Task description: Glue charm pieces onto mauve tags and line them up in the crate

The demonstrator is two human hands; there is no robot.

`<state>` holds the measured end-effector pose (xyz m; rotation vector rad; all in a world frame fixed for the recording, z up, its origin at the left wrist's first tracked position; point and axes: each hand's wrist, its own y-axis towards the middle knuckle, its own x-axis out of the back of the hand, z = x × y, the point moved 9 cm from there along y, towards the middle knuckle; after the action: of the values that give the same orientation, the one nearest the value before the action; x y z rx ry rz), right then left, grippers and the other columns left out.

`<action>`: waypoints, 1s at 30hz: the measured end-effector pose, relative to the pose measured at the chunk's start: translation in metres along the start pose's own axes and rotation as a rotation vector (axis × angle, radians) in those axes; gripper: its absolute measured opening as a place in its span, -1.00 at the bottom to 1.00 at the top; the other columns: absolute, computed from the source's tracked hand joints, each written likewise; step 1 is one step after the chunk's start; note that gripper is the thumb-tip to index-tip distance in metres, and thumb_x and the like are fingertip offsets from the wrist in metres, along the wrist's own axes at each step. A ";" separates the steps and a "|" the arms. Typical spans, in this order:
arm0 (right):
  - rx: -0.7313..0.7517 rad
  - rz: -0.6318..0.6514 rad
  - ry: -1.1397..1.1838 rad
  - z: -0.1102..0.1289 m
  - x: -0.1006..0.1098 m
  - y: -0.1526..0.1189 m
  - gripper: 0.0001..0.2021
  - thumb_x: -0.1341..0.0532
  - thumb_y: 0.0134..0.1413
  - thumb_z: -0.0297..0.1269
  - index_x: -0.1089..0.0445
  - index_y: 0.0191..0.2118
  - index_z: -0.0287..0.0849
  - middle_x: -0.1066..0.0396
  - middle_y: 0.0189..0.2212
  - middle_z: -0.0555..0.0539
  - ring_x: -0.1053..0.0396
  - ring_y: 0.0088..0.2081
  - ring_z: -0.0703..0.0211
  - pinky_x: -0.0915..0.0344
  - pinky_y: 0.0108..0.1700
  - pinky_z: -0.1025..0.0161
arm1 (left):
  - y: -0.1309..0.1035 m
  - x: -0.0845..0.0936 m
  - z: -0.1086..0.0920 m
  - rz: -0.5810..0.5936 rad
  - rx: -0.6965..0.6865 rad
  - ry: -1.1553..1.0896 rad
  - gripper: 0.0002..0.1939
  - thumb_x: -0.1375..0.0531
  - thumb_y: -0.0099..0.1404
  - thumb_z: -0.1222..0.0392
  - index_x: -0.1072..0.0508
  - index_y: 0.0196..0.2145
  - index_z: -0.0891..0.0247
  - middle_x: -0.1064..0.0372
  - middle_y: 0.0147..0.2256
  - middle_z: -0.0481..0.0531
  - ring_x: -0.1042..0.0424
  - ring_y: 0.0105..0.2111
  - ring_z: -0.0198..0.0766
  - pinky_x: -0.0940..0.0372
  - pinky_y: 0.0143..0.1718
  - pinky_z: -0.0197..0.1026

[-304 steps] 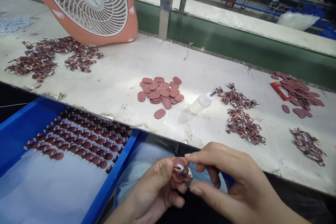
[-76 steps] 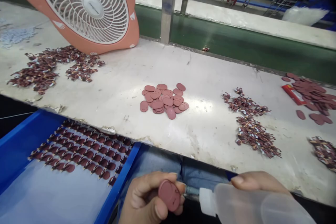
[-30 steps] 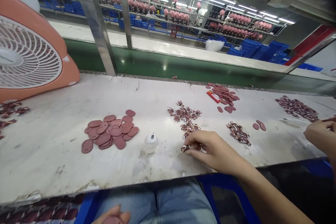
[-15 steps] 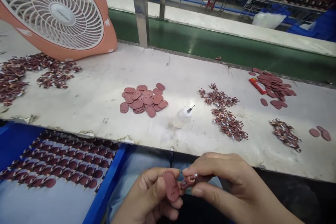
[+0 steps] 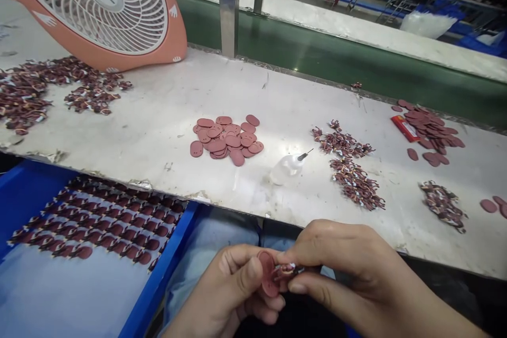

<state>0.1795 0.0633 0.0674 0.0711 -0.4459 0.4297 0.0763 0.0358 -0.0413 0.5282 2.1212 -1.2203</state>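
My left hand (image 5: 241, 285) pinches a dark red oval disc (image 5: 268, 273) with small holes, held on edge over my lap. My right hand (image 5: 340, 269) grips a small brown figurine (image 5: 288, 270) with white and yellowish bits between thumb and forefinger. The figurine meets the disc's right side, near the holes; the exact contact is hidden by fingers. Beyond the hands, a clear bottle with a needle tip (image 5: 288, 168) lies tilted on the table. A pile of matching oval discs (image 5: 225, 140) is left of the bottle, and heaps of small figurines (image 5: 356, 182) are on its right.
A blue bin (image 5: 158, 274) at lower left holds rows of discs with figurines attached. An orange fan (image 5: 174, 31) stands at the table's back left beside more figurines (image 5: 27, 95). A red packet (image 5: 404, 129) rests against another disc pile (image 5: 435, 127). The worn table edge (image 5: 206, 198) runs before my hands.
The disc has turned more edge-on, and the figurine has come up against it. Both hands have shifted slightly right in view, while the table scene has also shifted right and mostly up.
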 end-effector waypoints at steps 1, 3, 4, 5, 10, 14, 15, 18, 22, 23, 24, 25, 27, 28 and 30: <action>0.003 0.005 -0.010 0.001 0.000 0.001 -0.79 -0.27 0.20 -0.46 -0.50 -0.09 -0.03 -0.52 -0.37 0.05 -0.45 -0.34 0.33 -0.36 -0.26 0.45 | 0.000 0.000 0.000 -0.003 0.009 0.003 -0.65 -0.43 -0.04 -0.07 -0.63 -0.48 0.31 -0.44 -0.57 -0.07 -0.42 -0.56 -0.43 -0.36 -0.51 -0.40; 0.004 0.020 -0.040 0.003 -0.001 0.003 -0.81 -0.26 0.21 -0.43 -0.50 -0.10 -0.03 -0.52 -0.37 0.05 -0.45 -0.35 0.32 -0.36 -0.28 0.44 | -0.001 -0.002 0.000 -0.008 0.023 0.012 -0.65 -0.43 -0.03 -0.07 -0.63 -0.48 0.32 -0.45 -0.59 -0.06 -0.41 -0.57 -0.44 -0.36 -0.51 -0.41; 0.004 0.030 -0.058 0.003 -0.002 0.004 -0.83 -0.26 0.22 -0.42 -0.50 -0.11 -0.03 -0.52 -0.39 0.04 -0.45 -0.36 0.31 -0.36 -0.30 0.43 | -0.001 -0.002 -0.001 -0.010 0.026 0.015 -0.65 -0.42 -0.02 -0.06 -0.63 -0.48 0.32 -0.45 -0.59 -0.06 -0.40 -0.57 -0.45 -0.35 -0.51 -0.41; 0.005 0.041 -0.074 0.004 -0.004 0.005 -0.84 -0.25 0.23 -0.40 -0.51 -0.12 -0.04 -0.51 -0.40 0.04 -0.44 -0.38 0.30 -0.36 -0.31 0.42 | -0.001 -0.003 -0.001 -0.014 0.026 0.015 -0.66 -0.42 -0.02 -0.06 -0.63 -0.48 0.32 -0.46 -0.59 -0.05 -0.40 -0.58 -0.45 -0.35 -0.51 -0.41; -0.012 0.064 -0.110 0.003 -0.007 0.007 -0.85 -0.24 0.23 -0.42 -0.51 -0.15 -0.05 -0.50 -0.42 0.03 -0.43 -0.39 0.29 -0.35 -0.33 0.41 | -0.001 -0.001 -0.002 -0.031 0.009 -0.006 -0.66 -0.43 -0.04 -0.06 -0.64 -0.48 0.30 -0.45 -0.58 -0.07 -0.40 -0.58 -0.47 -0.34 -0.53 -0.43; -0.013 0.100 -0.136 0.003 -0.008 0.007 -0.86 -0.23 0.24 -0.40 -0.51 -0.16 -0.07 -0.49 -0.41 0.01 -0.43 -0.38 0.28 -0.35 -0.33 0.40 | -0.001 0.001 0.001 -0.023 0.022 -0.004 -0.67 -0.42 -0.02 -0.06 -0.64 -0.48 0.30 -0.45 -0.60 -0.07 -0.40 -0.59 -0.46 -0.34 -0.54 -0.43; -0.013 0.111 -0.144 0.003 -0.009 0.007 -0.87 -0.22 0.25 -0.40 -0.51 -0.17 -0.07 -0.50 -0.40 0.01 -0.43 -0.38 0.28 -0.35 -0.32 0.40 | -0.002 0.001 0.001 -0.020 0.023 -0.002 -0.67 -0.42 -0.01 -0.06 -0.64 -0.47 0.30 -0.45 -0.60 -0.06 -0.40 -0.59 -0.46 -0.35 -0.54 -0.43; 0.012 0.143 -0.188 0.007 -0.012 0.009 -0.88 -0.20 0.27 -0.40 -0.50 -0.20 -0.13 -0.50 -0.40 0.00 -0.42 -0.39 0.29 -0.35 -0.33 0.41 | -0.002 0.002 0.001 -0.016 0.013 -0.005 -0.68 -0.42 0.01 -0.05 -0.64 -0.46 0.30 -0.47 -0.59 -0.05 -0.40 -0.59 -0.45 -0.35 -0.54 -0.42; 0.066 0.178 -0.252 0.015 -0.015 0.012 -0.87 -0.18 0.27 -0.43 -0.48 -0.24 -0.16 -0.49 -0.42 0.00 -0.42 -0.40 0.30 -0.35 -0.33 0.42 | -0.002 0.002 0.002 -0.017 0.020 -0.009 -0.69 -0.42 0.02 -0.04 -0.63 -0.47 0.31 -0.47 -0.60 -0.05 -0.39 -0.60 -0.46 -0.33 -0.53 -0.42; 0.072 0.187 -0.267 0.017 -0.016 0.012 -0.86 -0.17 0.27 -0.44 -0.48 -0.26 -0.15 -0.48 -0.42 0.00 -0.42 -0.40 0.30 -0.36 -0.33 0.42 | -0.003 0.002 0.001 -0.018 0.020 -0.009 -0.69 -0.41 0.02 -0.04 -0.63 -0.47 0.31 -0.46 -0.61 -0.04 -0.38 -0.60 -0.46 -0.32 -0.53 -0.42; 0.076 0.200 -0.283 0.018 -0.017 0.013 -0.84 -0.16 0.28 -0.44 -0.48 -0.27 -0.15 -0.48 -0.42 -0.01 -0.42 -0.40 0.28 -0.37 -0.32 0.40 | -0.003 0.002 0.001 -0.022 0.019 -0.008 -0.69 -0.41 0.02 -0.04 -0.63 -0.47 0.31 -0.46 -0.61 -0.04 -0.38 -0.60 -0.46 -0.32 -0.53 -0.42; 0.081 0.208 -0.297 0.019 -0.018 0.013 -0.83 -0.15 0.28 -0.44 -0.49 -0.27 -0.14 -0.48 -0.42 -0.02 -0.43 -0.40 0.27 -0.38 -0.31 0.39 | -0.003 0.003 0.001 -0.028 0.018 -0.007 -0.69 -0.42 0.02 -0.03 -0.63 -0.47 0.31 -0.46 -0.60 -0.04 -0.38 -0.60 -0.46 -0.32 -0.53 -0.42; 0.078 0.211 -0.324 0.019 -0.019 0.012 -0.82 -0.14 0.28 -0.41 -0.50 -0.25 -0.13 -0.49 -0.41 -0.05 -0.44 -0.39 0.23 -0.40 -0.32 0.38 | -0.005 0.003 0.000 -0.035 0.012 -0.003 -0.69 -0.43 0.00 -0.03 -0.64 -0.46 0.30 -0.47 -0.59 -0.04 -0.38 -0.59 -0.45 -0.31 -0.53 -0.41; 0.077 0.205 -0.335 0.019 -0.020 0.011 -0.82 -0.14 0.29 -0.39 -0.51 -0.23 -0.13 -0.50 -0.40 -0.07 -0.44 -0.39 0.22 -0.41 -0.33 0.37 | -0.005 0.003 0.000 -0.031 0.001 0.004 -0.69 -0.43 -0.01 -0.03 -0.64 -0.46 0.29 -0.47 -0.58 -0.04 -0.38 -0.59 -0.44 -0.30 -0.53 -0.41; 0.076 0.179 -0.351 0.016 -0.020 0.007 -0.82 -0.15 0.30 -0.33 -0.53 -0.20 -0.11 -0.51 -0.39 -0.08 -0.46 -0.39 0.20 -0.43 -0.35 0.36 | -0.008 0.003 -0.003 -0.018 -0.039 0.014 -0.71 -0.44 -0.02 -0.02 -0.64 -0.44 0.27 -0.46 -0.59 -0.05 -0.38 -0.58 -0.43 -0.29 -0.51 -0.39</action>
<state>0.1532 0.0595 0.0732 0.1833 -0.7851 0.6140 0.0689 0.0345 -0.0373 0.5031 2.1616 -1.1855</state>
